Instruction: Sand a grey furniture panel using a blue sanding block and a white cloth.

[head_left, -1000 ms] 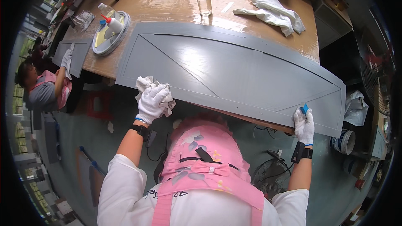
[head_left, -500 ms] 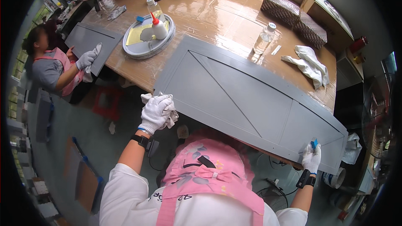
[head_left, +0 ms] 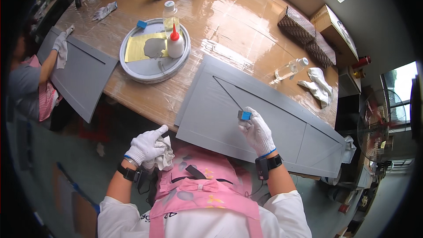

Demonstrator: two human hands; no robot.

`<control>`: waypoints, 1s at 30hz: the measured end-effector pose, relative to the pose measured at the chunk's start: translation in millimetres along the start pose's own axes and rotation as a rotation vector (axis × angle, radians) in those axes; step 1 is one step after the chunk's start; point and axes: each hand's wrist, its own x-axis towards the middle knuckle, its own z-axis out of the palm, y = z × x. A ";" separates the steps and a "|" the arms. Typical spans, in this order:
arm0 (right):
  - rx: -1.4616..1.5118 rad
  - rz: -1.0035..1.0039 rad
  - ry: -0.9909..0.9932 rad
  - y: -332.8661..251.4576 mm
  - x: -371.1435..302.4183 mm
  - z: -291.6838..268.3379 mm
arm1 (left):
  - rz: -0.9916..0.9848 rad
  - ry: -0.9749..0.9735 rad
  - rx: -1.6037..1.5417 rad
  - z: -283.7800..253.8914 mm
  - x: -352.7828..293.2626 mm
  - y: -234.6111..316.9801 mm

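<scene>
Head view: from where I stood, the grey panel (head_left: 286, 130) lay face up at the near edge of the table (head_left: 216, 0), a dark diagonal line running across its left part. The right hand (head_left: 257, 136), in a white knitted glove, pinched a small blue scraper (head_left: 246, 116) in its fingers over the panel; I couldn't tell whether the blade touched the surface. The left hand (head_left: 147, 146), gloved too, gripped a crumpled whitish cloth (head_left: 165, 155) just off the panel's near left corner, one digit pointing away from the bunch. Past the panel's left end sat a round grey lid (head_left: 141, 69) bearing a yellow sheet (head_left: 135, 48) smeared with grey paste (head_left: 154, 47), a white squeeze bottle (head_left: 175, 47) with a red tip, a white-capped bottle (head_left: 170, 19) and a blue block (head_left: 141, 24). Beyond the far edge I saw a clear bottle (head_left: 290, 68), a rumpled white cloth (head_left: 322, 90) and patterned boxes (head_left: 297, 22). Off to the left, a co-worker (head_left: 25, 89) held a white rag (head_left: 62, 58) against another panel (head_left: 83, 72)
</scene>
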 end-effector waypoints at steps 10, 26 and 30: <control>0.106 0.097 0.017 20.7 82.7 55.4 | 0.047 0.069 0.059 10.7 -0.7 -6.2; 0.035 0.081 0.011 20.0 126.1 46.6 | 0.056 0.164 -0.045 25.6 4.0 -0.9; -0.183 -0.034 0.079 16.3 125.3 59.3 | 0.055 0.165 -0.018 27.7 3.6 0.6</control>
